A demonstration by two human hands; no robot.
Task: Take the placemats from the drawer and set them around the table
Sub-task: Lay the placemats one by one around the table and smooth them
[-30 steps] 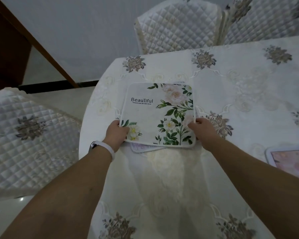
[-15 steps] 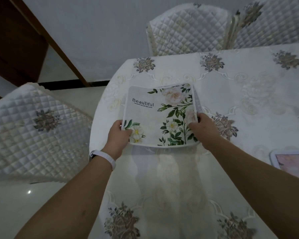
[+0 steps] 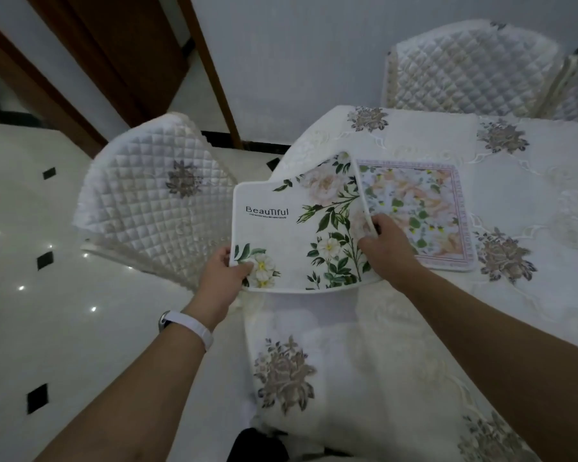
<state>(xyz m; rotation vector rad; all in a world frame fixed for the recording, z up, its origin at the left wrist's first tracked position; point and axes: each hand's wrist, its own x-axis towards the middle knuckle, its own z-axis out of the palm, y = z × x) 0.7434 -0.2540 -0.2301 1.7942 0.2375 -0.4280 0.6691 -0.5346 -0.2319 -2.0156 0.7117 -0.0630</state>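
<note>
A white placemat (image 3: 294, 228) printed with green leaves, pale flowers and the word "Beautiful" is lifted off the table, curled up at its right side. My left hand (image 3: 222, 278) pinches its near left corner. My right hand (image 3: 386, 248) grips its right edge. A second placemat (image 3: 424, 208), pink-bordered with a pastel flower print, lies flat on the table (image 3: 364, 355) just right of the lifted one, partly behind my right hand.
The table carries a white cloth with grey embroidered flowers. A quilted white chair (image 3: 151, 208) stands at the table's left end, two more chairs (image 3: 464, 68) at the far side. Glossy white floor (image 3: 40, 295) lies to the left, a brown door frame (image 3: 211, 71) behind.
Both hands have lifted the "Beautiful" placemat off the one beneath and carried it left. The pink-bordered placemat is now uncovered on the table. My view has swung left.
</note>
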